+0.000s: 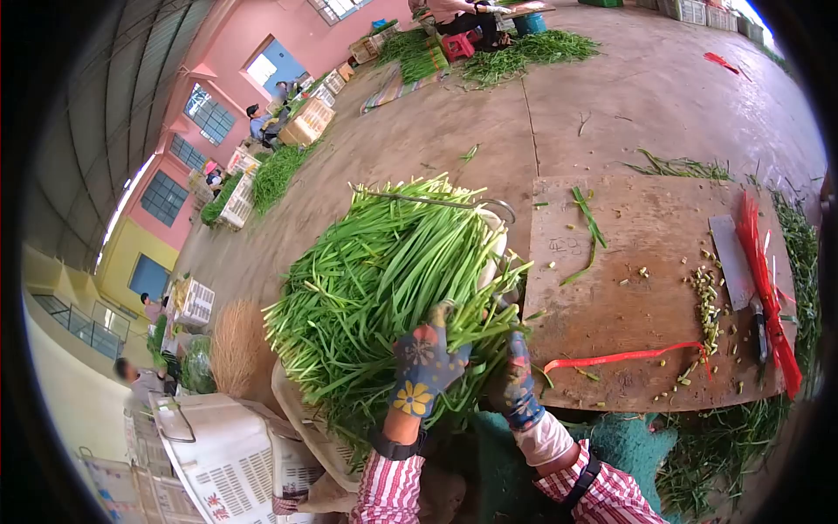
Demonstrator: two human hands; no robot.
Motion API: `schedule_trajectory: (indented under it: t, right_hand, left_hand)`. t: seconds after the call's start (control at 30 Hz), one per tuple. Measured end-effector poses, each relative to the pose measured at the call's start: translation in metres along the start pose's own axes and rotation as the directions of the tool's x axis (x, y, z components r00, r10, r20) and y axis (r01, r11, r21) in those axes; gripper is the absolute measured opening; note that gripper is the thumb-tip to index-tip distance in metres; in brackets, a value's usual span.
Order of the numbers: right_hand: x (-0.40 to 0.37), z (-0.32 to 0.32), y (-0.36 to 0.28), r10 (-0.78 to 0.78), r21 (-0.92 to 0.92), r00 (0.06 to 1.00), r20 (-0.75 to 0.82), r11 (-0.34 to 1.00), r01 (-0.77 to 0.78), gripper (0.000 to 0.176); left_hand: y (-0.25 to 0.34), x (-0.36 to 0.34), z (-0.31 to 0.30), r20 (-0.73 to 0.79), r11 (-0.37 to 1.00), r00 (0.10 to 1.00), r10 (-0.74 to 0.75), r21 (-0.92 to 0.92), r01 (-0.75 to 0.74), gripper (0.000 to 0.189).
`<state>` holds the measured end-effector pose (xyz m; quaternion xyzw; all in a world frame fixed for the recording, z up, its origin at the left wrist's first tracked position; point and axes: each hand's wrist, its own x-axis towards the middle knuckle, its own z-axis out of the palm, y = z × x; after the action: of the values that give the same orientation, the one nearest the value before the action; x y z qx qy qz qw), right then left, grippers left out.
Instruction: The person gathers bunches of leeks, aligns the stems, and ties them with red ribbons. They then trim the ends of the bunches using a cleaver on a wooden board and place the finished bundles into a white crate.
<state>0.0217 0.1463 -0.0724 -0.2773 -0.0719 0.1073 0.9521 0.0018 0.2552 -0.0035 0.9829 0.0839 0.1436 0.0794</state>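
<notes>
A thick bundle of long green stalks (384, 271) lies across a white basket (497, 229) in front of me. My left hand (422, 367), in a blue flowered glove, grips the cut end of the bundle from below. My right hand (517, 384), in the same kind of glove, presses on the bundle's end beside the left. Both sleeves are red-and-white striped.
To the right lies a wooden board (628, 297) with a cleaver (738, 271), red ties (764, 279), a loose red strip (620, 356) and cut stem ends (707, 306). White crates (227, 454) stand at lower left. Other people sit with green piles (524, 48) across the concrete floor.
</notes>
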Motion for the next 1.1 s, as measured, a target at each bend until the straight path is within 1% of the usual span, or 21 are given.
schedule_trajectory:
  t: [0.03, 0.07, 0.1, 0.13, 0.17, 0.23, 0.27, 0.3, 0.33, 0.37, 0.4, 0.43, 0.5, 0.57, 0.6, 0.67, 0.73, 0.87, 0.9, 0.97, 1.1]
  right_hand:
    - [-0.001, 0.004, -0.003, 0.272, 0.425, 0.962, 0.010, 0.870, -0.251, 0.042]
    - [-0.001, 0.000, -0.006, 0.305, 0.387, 0.950, 0.073, 0.869, -0.309, 0.043]
    - [0.006, -0.075, 0.093, -0.052, -0.182, 0.970, 0.238, 0.978, 0.097, 0.064]
    - [0.006, -0.072, 0.087, 0.057, 0.150, 0.978, 0.202, 0.985, -0.089, 0.054]
    - [0.003, -0.061, 0.072, 0.171, 0.468, 0.964, 0.206, 0.847, -0.251, 0.045]
    - [0.000, -0.029, 0.036, 0.346, 0.540, 0.928, 0.135, 0.760, -0.362, 0.039]
    - [0.002, -0.010, 0.015, 0.386, 0.313, 0.922, 0.006, 0.875, -0.369, 0.042]
    - [0.003, -0.002, 0.005, 0.390, 0.063, 0.912, -0.128, 0.921, -0.385, 0.046]
    - [-0.001, -0.018, 0.013, 0.123, -0.058, 0.991, 0.055, 0.991, -0.120, 0.033]
    - [0.001, -0.019, 0.013, 0.124, -0.059, 0.992, 0.003, 0.991, -0.124, 0.032]
    - [0.002, -0.018, 0.012, 0.125, -0.060, 0.991, -0.049, 0.990, -0.128, 0.030]
    - [0.003, -0.017, 0.012, 0.126, -0.061, 0.987, -0.103, 0.989, -0.133, 0.028]
    - [0.000, -0.015, 0.013, 0.118, -0.116, 0.983, -0.142, 0.984, -0.135, 0.031]
    - [0.002, -0.016, 0.015, 0.178, -0.154, 0.967, -0.183, 0.966, -0.207, 0.030]
    - [0.003, -0.013, 0.014, 0.093, -0.149, 0.976, -0.197, 0.981, -0.124, 0.029]
    - [0.000, -0.021, 0.032, 0.142, 0.190, 0.968, -0.207, 0.976, -0.103, 0.028]
    - [0.002, -0.028, 0.035, 0.157, 0.216, 0.965, -0.211, 0.970, -0.110, 0.029]
    - [0.001, -0.036, 0.046, 0.116, 0.179, 0.973, -0.200, 0.981, -0.080, 0.034]
    - [0.001, -0.036, 0.049, 0.106, 0.184, 0.975, -0.194, 0.980, -0.070, 0.036]
    - [-0.001, -0.033, 0.051, 0.066, 0.055, 0.978, -0.200, 0.997, -0.056, 0.037]
    - [-0.002, -0.029, 0.036, 0.133, -0.017, 0.969, -0.208, 0.990, -0.139, 0.037]
  left_hand:
    - [-0.006, -0.001, 0.005, -0.028, 1.000, 1.000, 0.008, -0.007, -0.008, 0.048]
    - [-0.012, -0.001, 0.009, -0.056, 1.000, 0.998, 0.017, -0.014, -0.018, 0.049]
    - [-0.014, 0.000, 0.011, -0.085, 0.999, 0.996, 0.029, -0.020, -0.031, 0.050]
    - [0.006, 0.000, -0.006, 0.099, 0.981, 0.994, -0.040, 0.193, 0.020, 0.053]
    - [0.009, -0.001, -0.002, 0.145, 0.973, 0.989, 0.012, 0.227, -0.045, 0.051]
    - [0.012, -0.009, 0.005, 0.247, 0.941, 0.963, 0.107, 0.288, -0.178, 0.046]
    - [0.024, -0.002, 0.003, 0.434, 0.884, 0.897, -0.084, 0.449, -0.135, 0.035]
    - [0.022, -0.007, 0.001, 0.310, 0.852, 0.934, 0.179, 0.425, -0.305, 0.043]
    - [0.015, -0.017, -0.001, 0.171, 0.778, 0.885, 0.433, 0.425, -0.462, 0.052]
    - [0.009, -0.022, -0.004, 0.028, 0.669, 0.757, 0.653, 0.447, -0.594, 0.060]
    - [0.036, 0.000, -0.044, 0.525, 0.889, 0.825, 0.211, 0.247, -0.385, 0.060]
    - [0.022, 0.007, -0.048, 0.317, 0.901, 0.862, 0.395, 0.047, -0.430, 0.062]
    - [0.013, 0.039, -0.068, 0.312, 0.974, 0.924, 0.222, -0.119, -0.194, 0.065]
    - [0.022, 0.073, -0.057, 0.144, 0.907, 0.976, 0.163, -0.411, -0.090, 0.067]
    - [0.024, 0.089, -0.041, 0.248, 0.964, 0.955, 0.160, -0.248, -0.098, 0.079]
    - [0.014, 0.118, 0.011, 0.403, 0.987, 0.907, 0.121, 0.046, -0.153, 0.097]
    - [0.009, 0.140, 0.055, 0.513, 0.928, 0.856, 0.065, 0.284, -0.240, 0.111]
    - [0.017, 0.128, 0.075, 0.536, 0.800, 0.841, 0.076, 0.470, -0.373, 0.125]
    - [0.035, 0.117, 0.063, 0.535, 0.687, 0.839, 0.096, 0.574, -0.445, 0.098]
    - [-0.002, 0.125, 0.112, 0.492, 0.632, 0.856, 0.155, 0.617, -0.469, 0.085]
    - [0.006, 0.128, 0.075, 0.368, 0.776, 0.925, 0.094, 0.554, -0.300, 0.064]
